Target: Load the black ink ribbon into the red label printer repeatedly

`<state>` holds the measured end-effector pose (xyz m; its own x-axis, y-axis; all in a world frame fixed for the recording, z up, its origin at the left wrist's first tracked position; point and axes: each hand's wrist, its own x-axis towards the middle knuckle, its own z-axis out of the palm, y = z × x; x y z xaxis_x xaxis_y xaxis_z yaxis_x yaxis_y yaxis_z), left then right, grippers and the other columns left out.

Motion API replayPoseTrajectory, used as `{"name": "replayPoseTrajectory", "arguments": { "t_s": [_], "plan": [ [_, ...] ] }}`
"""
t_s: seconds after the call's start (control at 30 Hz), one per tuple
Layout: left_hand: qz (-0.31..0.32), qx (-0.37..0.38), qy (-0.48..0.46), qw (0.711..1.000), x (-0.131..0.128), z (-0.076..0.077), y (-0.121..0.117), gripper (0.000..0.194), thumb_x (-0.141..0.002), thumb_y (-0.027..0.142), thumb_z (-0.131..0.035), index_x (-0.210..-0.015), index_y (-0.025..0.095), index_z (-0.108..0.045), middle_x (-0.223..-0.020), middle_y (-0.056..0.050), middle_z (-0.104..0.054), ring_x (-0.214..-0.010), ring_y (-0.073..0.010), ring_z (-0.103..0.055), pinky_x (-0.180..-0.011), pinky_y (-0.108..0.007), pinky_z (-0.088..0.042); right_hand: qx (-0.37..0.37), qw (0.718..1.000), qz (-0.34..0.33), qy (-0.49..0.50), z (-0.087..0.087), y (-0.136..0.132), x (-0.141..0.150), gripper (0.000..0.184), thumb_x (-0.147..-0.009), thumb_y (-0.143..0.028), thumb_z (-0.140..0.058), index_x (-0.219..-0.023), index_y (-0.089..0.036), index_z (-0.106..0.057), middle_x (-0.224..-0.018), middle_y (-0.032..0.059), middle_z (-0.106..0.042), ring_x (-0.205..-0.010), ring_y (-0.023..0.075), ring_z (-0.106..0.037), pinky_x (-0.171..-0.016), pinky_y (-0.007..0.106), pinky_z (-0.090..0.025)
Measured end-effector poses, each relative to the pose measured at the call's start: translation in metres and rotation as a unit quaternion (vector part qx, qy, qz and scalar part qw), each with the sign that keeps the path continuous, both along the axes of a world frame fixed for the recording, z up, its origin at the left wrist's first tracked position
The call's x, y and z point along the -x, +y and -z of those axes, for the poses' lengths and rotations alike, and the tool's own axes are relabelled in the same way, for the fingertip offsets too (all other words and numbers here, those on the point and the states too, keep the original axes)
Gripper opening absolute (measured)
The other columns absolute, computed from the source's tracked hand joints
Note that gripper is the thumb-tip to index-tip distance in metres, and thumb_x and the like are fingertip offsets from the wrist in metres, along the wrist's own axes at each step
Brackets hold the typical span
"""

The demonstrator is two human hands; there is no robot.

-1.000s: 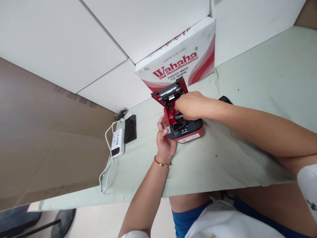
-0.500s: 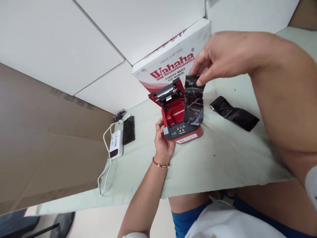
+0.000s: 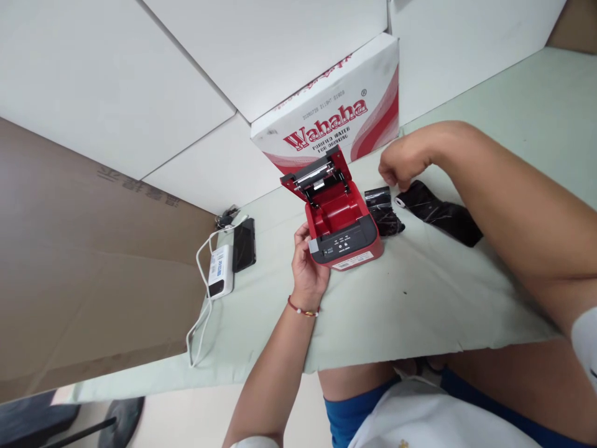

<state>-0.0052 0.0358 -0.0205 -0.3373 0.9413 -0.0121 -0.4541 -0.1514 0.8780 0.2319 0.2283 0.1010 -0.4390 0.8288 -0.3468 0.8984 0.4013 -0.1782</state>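
A small red and black label printer sits on the cloth with its lid raised and its red paper bay bare. My left hand grips its left side, fingers partly behind the case. Right of the printer lies a black marble-patterned roll with a loose end. Farther right is a second black marble-patterned roll, its white core facing left, partly covered by my right forearm. My right hand is closed just above and between the two rolls; its fingertips are hidden, and I cannot see anything in them.
Behind the printer stands a white and red Wahaha water carton. To the left are a white power bank with a white cable and a dark phone. A large brown cardboard box borders the left side.
My right hand has let go of the hanging black roll, which now lies beside the printer. The hand has moved lower and right, toward the second roll. My left hand stays on the printer.
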Motion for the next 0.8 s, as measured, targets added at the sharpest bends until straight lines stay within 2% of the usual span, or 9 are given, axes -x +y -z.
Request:
{"name": "replayPoseTrajectory", "arguments": {
  "t_s": [0.1, 0.27, 0.33, 0.37, 0.43, 0.53, 0.63, 0.7, 0.8],
  "plan": [
    [0.009, 0.001, 0.002, 1.000, 0.001, 0.000, -0.001, 0.037, -0.084, 0.036, -0.084, -0.117, 0.029, -0.070, -0.102, 0.004, -0.076, -0.091, -0.0160, -0.071, -0.095, -0.033, -0.054, 0.105, 0.990, -0.049, -0.076, 0.007, 0.006, -0.005, 0.058, -0.097, -0.020, -0.036, -0.049, 0.003, -0.061, -0.080, 0.0080, -0.075, -0.081, 0.0039, -0.063, -0.071, 0.031, -0.038],
    [-0.002, -0.002, -0.040, 0.999, -0.003, -0.003, -0.001, 0.034, -0.081, 0.029, -0.084, -0.114, 0.026, -0.073, -0.095, 0.004, -0.076, -0.084, -0.0131, -0.069, -0.087, -0.028, -0.055, 0.111, 0.987, -0.054, -0.107, 0.014, 0.006, 0.000, 0.035, -0.089, -0.012, -0.056, -0.065, 0.006, -0.074, -0.079, 0.0067, -0.076, -0.071, -0.0007, -0.059, -0.066, 0.025, -0.034],
    [-0.009, -0.003, -0.051, 0.999, -0.004, -0.004, 0.000, 0.034, -0.080, 0.027, -0.085, -0.112, 0.025, -0.074, -0.095, 0.004, -0.076, -0.083, -0.0124, -0.069, -0.086, -0.027, -0.055, 0.120, 0.986, -0.067, -0.098, 0.006, 0.003, -0.003, 0.019, -0.085, -0.009, -0.069, -0.081, 0.005, -0.082, -0.079, 0.0055, -0.078, -0.068, 0.0000, -0.059, -0.064, 0.023, -0.031],
    [-0.012, -0.003, -0.054, 0.998, -0.005, -0.004, 0.000, 0.033, -0.079, 0.027, -0.085, -0.111, 0.025, -0.074, -0.096, 0.004, -0.077, -0.083, -0.0124, -0.069, -0.087, -0.027, -0.055, 0.127, 0.985, -0.078, -0.087, -0.001, 0.001, -0.007, 0.018, -0.082, -0.008, -0.074, -0.091, 0.004, -0.084, -0.078, 0.0040, -0.078, -0.067, 0.0003, -0.059, -0.064, 0.021, -0.030],
    [-0.018, -0.003, -0.055, 0.998, -0.005, -0.004, 0.000, 0.033, -0.079, 0.027, -0.085, -0.110, 0.025, -0.074, -0.095, 0.004, -0.077, -0.083, -0.0129, -0.069, -0.087, -0.027, -0.055, 0.130, 0.985, -0.103, -0.056, -0.019, -0.004, -0.020, 0.029, -0.080, -0.006, -0.079, -0.108, 0.002, -0.085, -0.076, -0.0006, -0.078, -0.065, 0.0000, -0.058, -0.066, 0.020, -0.031],
    [-0.018, 0.001, -0.041, 0.999, -0.005, -0.003, 0.000, 0.033, -0.081, 0.029, -0.084, -0.112, 0.026, -0.074, -0.098, 0.003, -0.077, -0.086, -0.0145, -0.070, -0.089, -0.028, -0.055, 0.121, 0.982, -0.142, 0.008, -0.052, -0.015, -0.046, 0.037, -0.086, -0.012, -0.073, -0.121, -0.001, -0.082, -0.082, -0.0077, -0.078, -0.071, -0.0021, -0.058, -0.070, 0.019, -0.033],
    [-0.023, -0.001, -0.025, 0.999, -0.005, -0.003, 0.000, 0.033, -0.081, 0.031, -0.084, -0.112, 0.026, -0.074, -0.106, 0.002, -0.079, -0.093, -0.0167, -0.072, -0.092, -0.031, -0.056, 0.108, 0.967, -0.199, 0.120, -0.075, -0.029, -0.058, 0.048, -0.090, -0.022, -0.075, -0.136, -0.009, -0.078, -0.092, -0.0102, -0.080, -0.076, -0.0014, -0.060, -0.076, 0.020, -0.036],
    [-0.022, 0.001, -0.027, 0.999, -0.005, -0.004, -0.001, 0.033, -0.080, 0.030, -0.084, -0.111, 0.026, -0.074, -0.107, 0.001, -0.080, -0.094, -0.0169, -0.073, -0.092, -0.031, -0.057, 0.068, 0.952, -0.233, 0.186, -0.079, -0.041, -0.047, 0.050, -0.093, -0.027, -0.081, -0.142, -0.018, -0.077, -0.100, -0.0073, -0.082, -0.081, 0.0029, -0.063, -0.081, 0.023, -0.039],
    [-0.019, 0.008, -0.034, 0.999, -0.004, -0.005, -0.001, 0.034, -0.079, 0.027, -0.084, -0.111, 0.026, -0.074, -0.105, 0.002, -0.081, -0.092, -0.0161, -0.073, -0.093, -0.030, -0.058, -0.010, 0.947, -0.253, 0.198, -0.065, -0.057, -0.008, 0.039, -0.101, -0.031, -0.077, -0.138, -0.020, -0.081, -0.111, 0.0028, -0.083, -0.095, 0.0146, -0.068, -0.086, 0.028, -0.044]
  ]
}}
